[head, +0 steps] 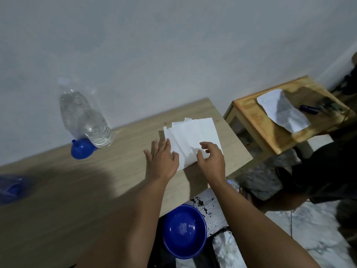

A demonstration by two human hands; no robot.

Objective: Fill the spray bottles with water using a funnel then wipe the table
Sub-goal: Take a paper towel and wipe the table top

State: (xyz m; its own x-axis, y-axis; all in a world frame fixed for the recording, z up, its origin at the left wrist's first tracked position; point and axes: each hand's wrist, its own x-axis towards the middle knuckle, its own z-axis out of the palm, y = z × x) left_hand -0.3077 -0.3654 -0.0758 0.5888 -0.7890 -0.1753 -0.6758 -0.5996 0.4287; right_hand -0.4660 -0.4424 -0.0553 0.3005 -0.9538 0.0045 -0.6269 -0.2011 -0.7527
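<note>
Both hands meet a stack of white paper towels near the table's right end — left hand flat with fingers spread, right hand pinching the stack's near edge. The blue funnel lies beside the clear water bottle — well left.

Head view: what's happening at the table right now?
A person has both hands on a stack of white paper towels near the table's right end. The left hand lies flat at its edge; the right hand's fingers curl onto it. A large water bottle and blue funnel stand by the wall. No spray bottles are clearly visible.
</note>
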